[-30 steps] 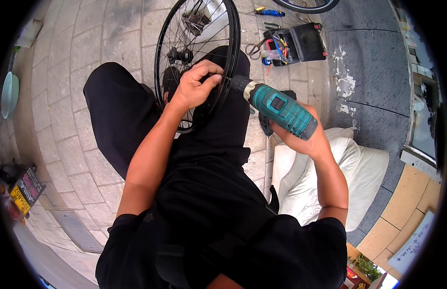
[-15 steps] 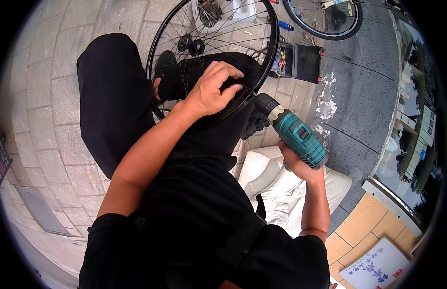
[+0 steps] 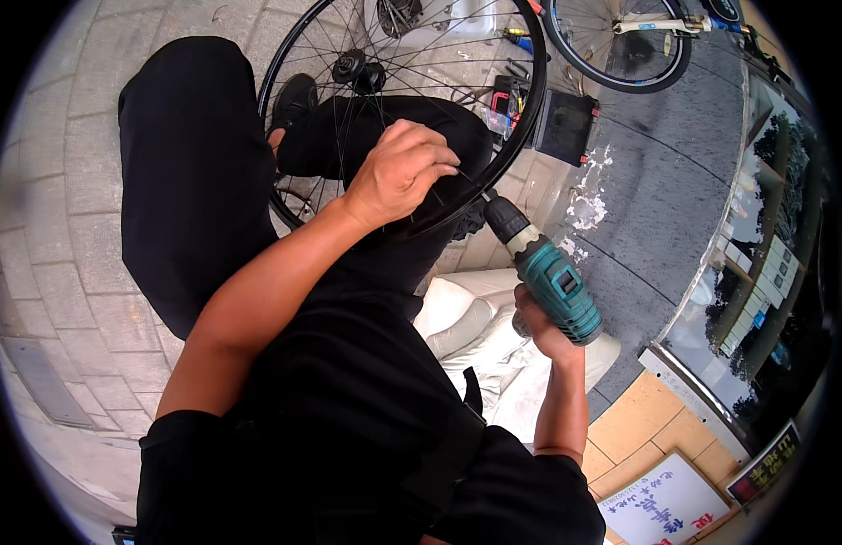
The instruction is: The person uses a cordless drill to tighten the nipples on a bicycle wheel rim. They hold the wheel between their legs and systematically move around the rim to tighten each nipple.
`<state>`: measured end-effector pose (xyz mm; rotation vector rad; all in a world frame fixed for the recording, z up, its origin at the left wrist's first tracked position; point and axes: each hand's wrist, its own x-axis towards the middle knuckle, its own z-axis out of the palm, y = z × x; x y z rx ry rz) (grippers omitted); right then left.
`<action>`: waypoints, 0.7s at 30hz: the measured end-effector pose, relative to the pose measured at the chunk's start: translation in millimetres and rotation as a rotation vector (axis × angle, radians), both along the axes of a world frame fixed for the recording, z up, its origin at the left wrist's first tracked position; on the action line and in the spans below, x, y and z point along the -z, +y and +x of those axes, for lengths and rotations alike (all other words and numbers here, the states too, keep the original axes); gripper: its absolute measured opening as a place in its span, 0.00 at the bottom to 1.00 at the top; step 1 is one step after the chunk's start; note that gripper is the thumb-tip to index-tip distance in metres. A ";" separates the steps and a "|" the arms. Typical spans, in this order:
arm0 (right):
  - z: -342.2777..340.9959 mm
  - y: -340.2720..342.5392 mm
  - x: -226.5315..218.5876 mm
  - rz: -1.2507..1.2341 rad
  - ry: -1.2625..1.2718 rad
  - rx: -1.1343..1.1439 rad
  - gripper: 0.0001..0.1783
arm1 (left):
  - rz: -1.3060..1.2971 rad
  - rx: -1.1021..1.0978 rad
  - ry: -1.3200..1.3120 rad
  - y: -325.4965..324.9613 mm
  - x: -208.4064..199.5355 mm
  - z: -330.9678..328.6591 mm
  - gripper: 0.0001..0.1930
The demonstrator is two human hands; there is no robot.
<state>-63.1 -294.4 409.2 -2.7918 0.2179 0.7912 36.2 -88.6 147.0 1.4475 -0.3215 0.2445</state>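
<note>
A black bicycle wheel rim (image 3: 535,86) with thin dark spokes leans across my lap, its hub (image 3: 350,69) toward the upper left. My left hand (image 3: 401,174) reaches inside the rim, thumb and index finger pinched on a spoke near its outer end. In my right hand (image 3: 550,329) is a teal and black cordless drill (image 3: 561,283), gripped by its handle. The drill's bit meets the outer side of the rim, across from my left fingertips; its very tip is hard to make out.
Beyond the rim lies an open black toolbox (image 3: 566,125) with small tools beside it. Another bicycle wheel (image 3: 682,59) is at the upper right. White cloth (image 3: 480,336) lies below the drill, and a white sign board (image 3: 664,504) at the lower right.
My left thumb and index finger, apart before, have closed on the spoke. The drill remains at the rim, turned slightly more upright. The whole view has shifted a little.
</note>
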 end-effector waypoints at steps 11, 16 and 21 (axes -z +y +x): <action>0.8 -4.2 -2.6 0.168 0.009 0.313 0.11 | -0.016 -0.013 0.009 -2.2 -1.2 0.3 0.09; 4.8 -5.4 -6.0 0.149 0.072 0.343 0.08 | -0.022 -0.033 -0.010 -3.1 -0.2 1.5 0.10; 7.2 -11.4 -5.1 0.234 0.107 0.418 0.05 | -0.034 -0.065 -0.030 -6.4 1.6 3.1 0.09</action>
